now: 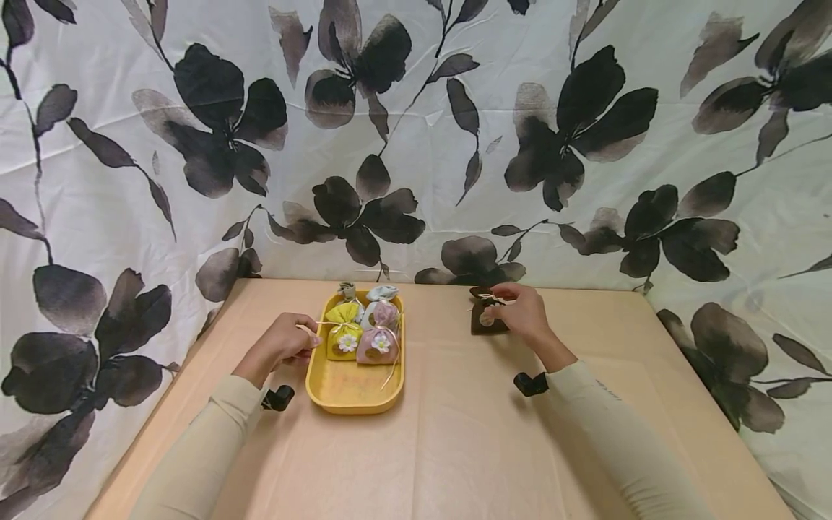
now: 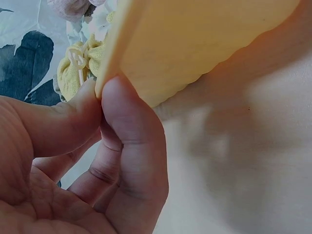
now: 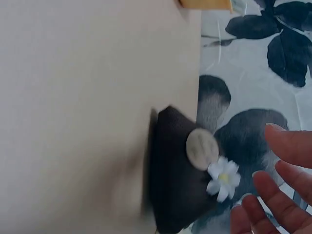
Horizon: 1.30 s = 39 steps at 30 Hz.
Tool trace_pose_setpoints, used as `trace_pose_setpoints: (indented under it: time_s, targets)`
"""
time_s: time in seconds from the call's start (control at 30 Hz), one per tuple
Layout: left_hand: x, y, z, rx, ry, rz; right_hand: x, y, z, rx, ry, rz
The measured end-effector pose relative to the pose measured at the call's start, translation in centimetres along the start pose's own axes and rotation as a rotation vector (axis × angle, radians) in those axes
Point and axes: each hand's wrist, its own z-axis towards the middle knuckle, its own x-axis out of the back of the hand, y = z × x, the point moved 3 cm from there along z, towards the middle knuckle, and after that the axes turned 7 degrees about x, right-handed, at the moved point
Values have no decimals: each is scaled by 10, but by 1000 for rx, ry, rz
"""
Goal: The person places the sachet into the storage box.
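Observation:
My left hand (image 1: 281,343) pinches the left rim of a yellow tray (image 1: 351,393) between thumb and index finger, seen close in the left wrist view. In the tray's far part sit a yellow drawstring pouch (image 1: 336,345) and a pink drawstring pouch (image 1: 373,354), each with a white daisy. Paler pouches behind them are partly hidden. To the right, my right hand (image 1: 525,314) is at a dark brown drawstring pouch (image 1: 479,323) on the table. In the right wrist view its fingers are spread apart, clear of that pouch, which bears a round label (image 3: 202,148) and a daisy (image 3: 223,178).
A tan table (image 1: 448,433) runs back to a white cloth with dark flowers (image 1: 468,144). Bare tabletop lies between the tray and the brown pouch. Black wrist-worn devices (image 1: 278,398) hang below both wrists.

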Motion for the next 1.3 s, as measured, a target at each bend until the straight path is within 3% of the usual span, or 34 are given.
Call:
trace_pose_setpoints:
  time_s: [0.6,1.3]
  targets:
    - [0,0,0,-9,5,-4,5,36,6,-76,-55,-40]
    - [0,2,-1,-7,5,8,-9,48,11,-77,-94,-53]
